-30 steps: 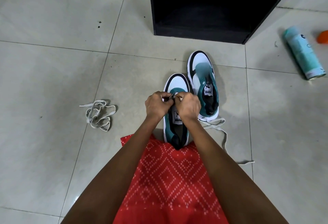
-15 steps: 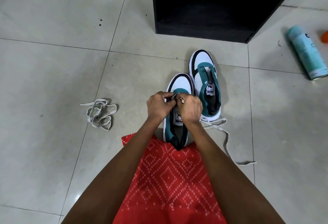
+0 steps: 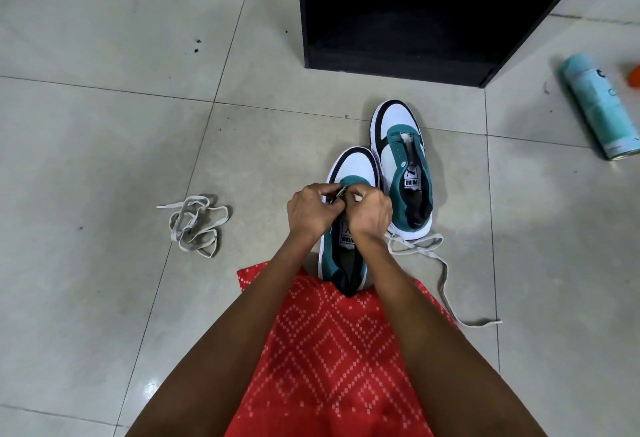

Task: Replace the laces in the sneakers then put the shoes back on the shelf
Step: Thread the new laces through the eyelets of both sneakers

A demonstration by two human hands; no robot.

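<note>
Lacing is in hand: left hand [image 3: 311, 211] and right hand [image 3: 369, 213] both pinch a lace [image 3: 341, 192] at the front eyelets of the near sneaker [image 3: 353, 166], mid-floor before the black shelf [image 3: 398, 59]. Next, I judge, the tip needs feeding through an eyelet; the second sneaker [image 3: 403, 159] beside it looks unlaced.

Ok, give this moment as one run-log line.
step: lacing near sneaker | left hand: pinches lace | right hand: pinches lace | second lace: bundled on floor
</note>
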